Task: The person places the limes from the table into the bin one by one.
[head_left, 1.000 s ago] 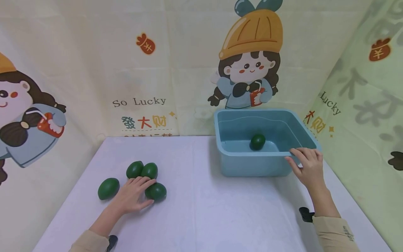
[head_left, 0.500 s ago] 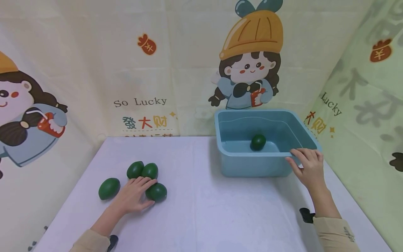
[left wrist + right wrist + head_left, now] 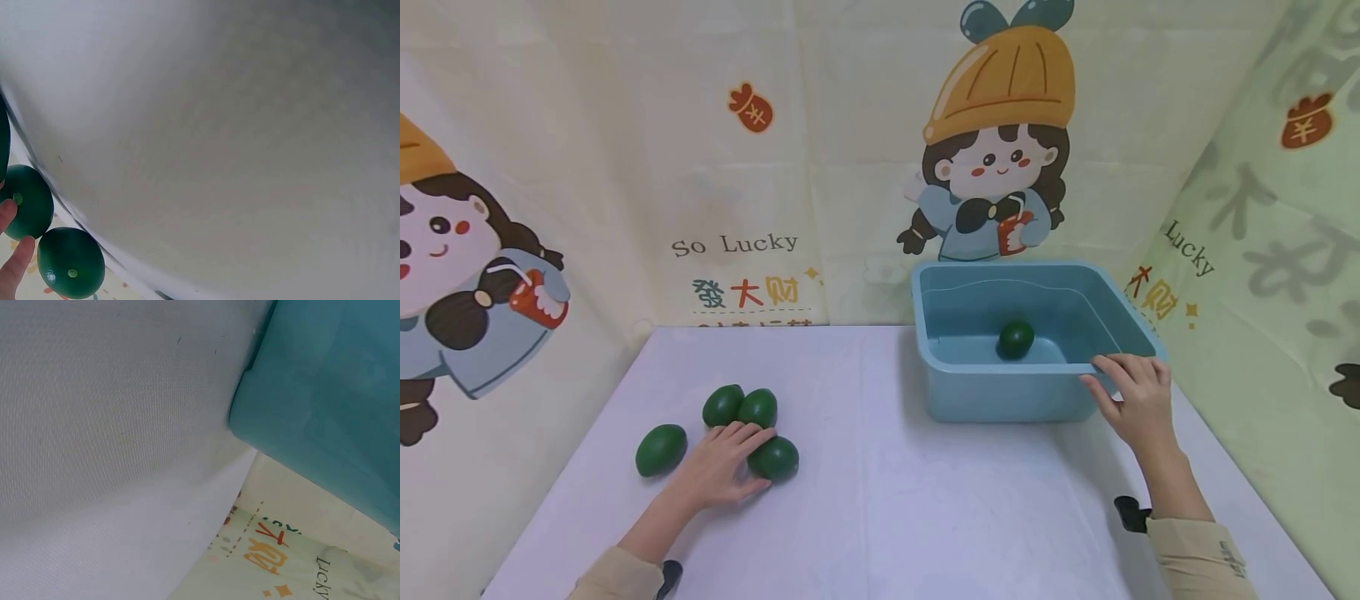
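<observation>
A pale printed backdrop [image 3: 865,125] stands behind everything, with cartoon figures and lettering on it. In front spreads the white-covered counter [image 3: 925,517].

At the back of the counter, to the person's right, sits the blue tub [image 3: 1007,396], upright and open-topped. The right hand [image 3: 1131,400] grips its near right corner, fingers over the rim and thumb outside, seemingly to steady it.

The left hand [image 3: 722,467] curves round the nearest fruit [image 3: 778,458], green and oval, fingers over its far side and thumb at its near side. It rests on the counter. How firm the hold is, I cannot tell; the left wrist view shows only fingertips [image 3: 17,265] beside green fruit at its edge.

Just behind lie two touching fruits [image 3: 758,408]; whether the knuckles brush them is unclear. The outlying fruit [image 3: 661,450] lies apart to the left, and the binned fruit [image 3: 1016,340] sits on the tub's floor.

The step in hand looks like taking hold of that nearest fruit. The next move, I judge, calls for finger and thumb to tighten, then a straight lift that leaves the close pair undisturbed.
</observation>
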`<state>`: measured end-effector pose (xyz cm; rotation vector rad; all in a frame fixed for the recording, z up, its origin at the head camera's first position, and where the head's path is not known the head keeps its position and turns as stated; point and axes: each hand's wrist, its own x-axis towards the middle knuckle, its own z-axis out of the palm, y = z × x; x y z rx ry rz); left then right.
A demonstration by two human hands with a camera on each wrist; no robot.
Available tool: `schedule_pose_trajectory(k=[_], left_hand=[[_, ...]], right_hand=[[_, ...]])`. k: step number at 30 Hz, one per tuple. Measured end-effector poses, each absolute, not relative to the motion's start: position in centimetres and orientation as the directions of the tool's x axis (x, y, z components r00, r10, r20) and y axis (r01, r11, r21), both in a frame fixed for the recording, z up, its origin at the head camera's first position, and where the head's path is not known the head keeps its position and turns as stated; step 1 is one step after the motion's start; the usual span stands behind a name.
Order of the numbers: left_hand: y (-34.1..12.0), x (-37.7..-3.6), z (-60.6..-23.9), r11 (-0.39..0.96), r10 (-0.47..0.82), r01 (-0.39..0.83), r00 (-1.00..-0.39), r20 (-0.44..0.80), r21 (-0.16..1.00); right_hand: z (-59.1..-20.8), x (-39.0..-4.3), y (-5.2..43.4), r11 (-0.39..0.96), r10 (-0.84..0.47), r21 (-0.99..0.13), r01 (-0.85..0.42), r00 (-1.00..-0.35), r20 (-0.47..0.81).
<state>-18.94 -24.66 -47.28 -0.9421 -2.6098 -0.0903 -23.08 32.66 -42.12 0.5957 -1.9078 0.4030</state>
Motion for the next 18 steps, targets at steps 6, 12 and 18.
schedule_pose_trajectory(k=[6,12,18], left_hand=[[-24.69,-19.00,-47.31,0.768,0.611,0.637,-0.699,0.371,-0.064],[-24.70,-19.07,-47.36,0.763,0.615,0.643,-0.693,0.377,-0.062],[-24.75,-19.14,-47.31,0.764,0.612,0.644,-0.700,0.369,-0.046]], right_hand=[[-42.05,-23.11,32.60,0.818,-0.222,-0.003,-0.575,-0.319,0.921],[-42.06,-23.18,32.63,0.816,-0.222,-0.004,-0.578,-0.320,0.921],[-41.93,-23.15,32.63,0.820,-0.222,-0.005,-0.572,-0.327,0.919]])
